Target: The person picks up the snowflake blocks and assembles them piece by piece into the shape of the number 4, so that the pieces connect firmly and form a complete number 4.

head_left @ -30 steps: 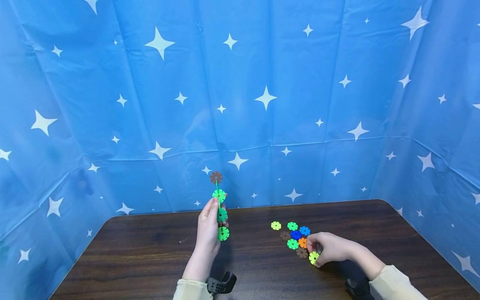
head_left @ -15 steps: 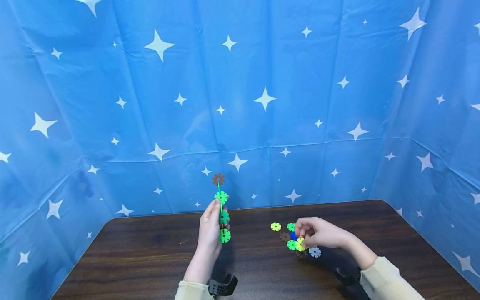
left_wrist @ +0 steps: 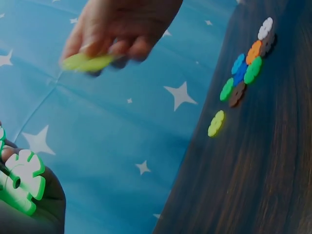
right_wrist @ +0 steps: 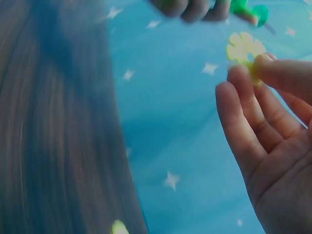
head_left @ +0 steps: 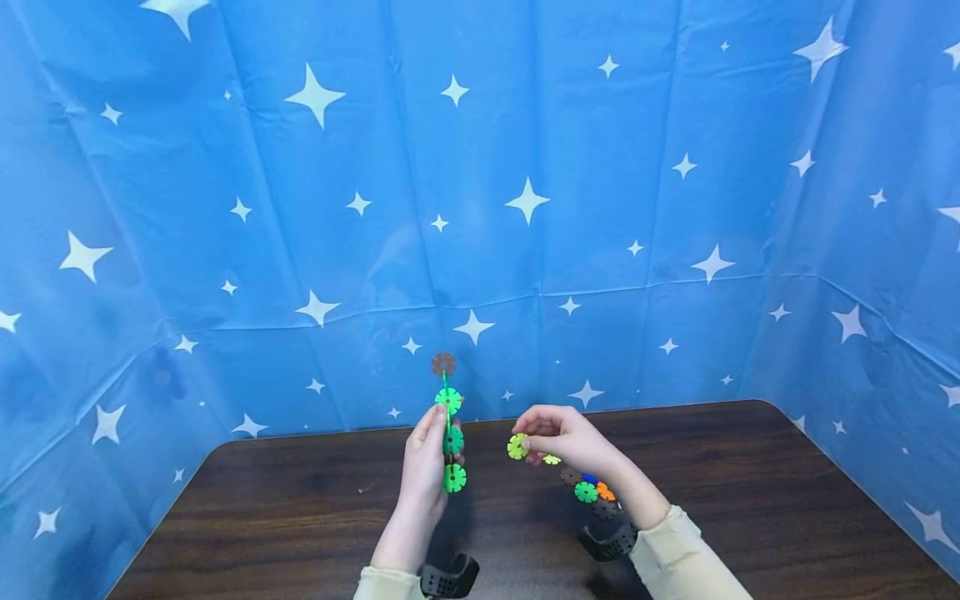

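Observation:
My left hand [head_left: 424, 467] grips an upright chain of interlocked notched snowflake discs. A brown disc [head_left: 443, 364] tops it, with several green discs [head_left: 454, 478] below, some seen edge-on. Part of the chain is hidden behind the fingers. To the right, my right hand [head_left: 573, 440] pinches a single yellow snowflake disc [head_left: 517, 447] by its edge, above the table and apart from the chain. In the right wrist view that yellow disc [right_wrist: 240, 46] sits between thumb and fingertips. The left wrist view shows it [left_wrist: 90, 62] blurred and nearly edge-on.
On the dark wooden table [head_left: 300, 508] lies a cluster of loose discs, partly hidden by my right arm: green [head_left: 586, 492], orange [head_left: 605, 492], brown [left_wrist: 237, 94], blue [left_wrist: 240, 73] and white [left_wrist: 265, 28]. Another yellow disc [left_wrist: 216, 123] lies beside them. A blue star-patterned curtain [head_left: 480, 208] hangs behind.
My right hand has lifted the yellow disc off the cluster's near right side and carried it left toward the chain, uncovering a white disc. The left hand has shifted slightly right and down.

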